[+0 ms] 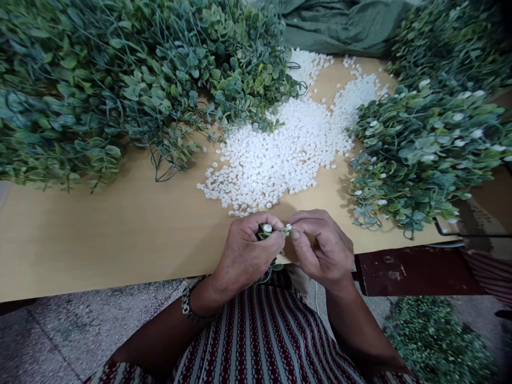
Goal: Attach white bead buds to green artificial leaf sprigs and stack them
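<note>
My left hand [245,254] is closed around a small green plastic sprig [264,233] at the near edge of the tan table [120,234]. A white bud sits on the sprig's tip between both hands. My right hand [322,246] pinches a small white bud [288,229] against that sprig with thumb and forefinger. Just beyond my hands lies a spread heap of white buds [288,149]. A beaded bracelet is on my left wrist.
A big pile of plain green sprigs [120,80] covers the table's far left. Sprigs with white buds on them [424,144] are heaped at the right. Green cloth [344,26] lies at the back. More greenery [436,341] sits on the floor at the right.
</note>
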{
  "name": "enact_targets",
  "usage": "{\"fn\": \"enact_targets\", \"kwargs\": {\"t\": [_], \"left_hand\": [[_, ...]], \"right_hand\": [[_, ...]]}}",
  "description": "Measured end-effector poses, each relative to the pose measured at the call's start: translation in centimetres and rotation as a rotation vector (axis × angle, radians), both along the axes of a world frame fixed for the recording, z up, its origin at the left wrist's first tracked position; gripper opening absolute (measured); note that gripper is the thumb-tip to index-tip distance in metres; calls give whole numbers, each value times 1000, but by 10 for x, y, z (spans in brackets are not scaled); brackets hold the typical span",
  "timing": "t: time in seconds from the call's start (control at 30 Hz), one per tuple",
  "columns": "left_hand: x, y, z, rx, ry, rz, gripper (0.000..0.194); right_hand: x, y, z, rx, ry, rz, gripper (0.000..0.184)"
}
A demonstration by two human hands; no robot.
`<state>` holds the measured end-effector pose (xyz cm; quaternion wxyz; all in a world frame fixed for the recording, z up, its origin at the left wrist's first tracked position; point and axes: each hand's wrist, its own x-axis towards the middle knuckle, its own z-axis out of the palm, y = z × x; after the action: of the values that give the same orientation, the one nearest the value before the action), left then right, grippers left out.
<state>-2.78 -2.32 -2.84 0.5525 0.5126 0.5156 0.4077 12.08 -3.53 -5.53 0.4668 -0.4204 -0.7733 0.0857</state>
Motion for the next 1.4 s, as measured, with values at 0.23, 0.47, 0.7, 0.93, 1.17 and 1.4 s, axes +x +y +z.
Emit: {"fn": "enact_targets", "kwargs": {"t": [0.23,0.47,0.7,0.93,1.17,1.4], "left_hand": [[1,0,1,37,32,3,13],[2,-1,0,94,87,-27,15],[3,-2,0,122,103,-41,16],[4,-3,-2,146,115,-44,16],[4,0,-3,165,156,-37,16],[7,-2,4,311,253,-133,73]], "right_hand": [[5,0,2,9,-80,50,18],[7,0,-1,-34,-26,79,15],[11,0,-2,-75,21,132,15],[11,1,-1,-63,5,163,13],[15,5,1,-130,69,52,15],[9,10,34,-187,81,220,18]]}}
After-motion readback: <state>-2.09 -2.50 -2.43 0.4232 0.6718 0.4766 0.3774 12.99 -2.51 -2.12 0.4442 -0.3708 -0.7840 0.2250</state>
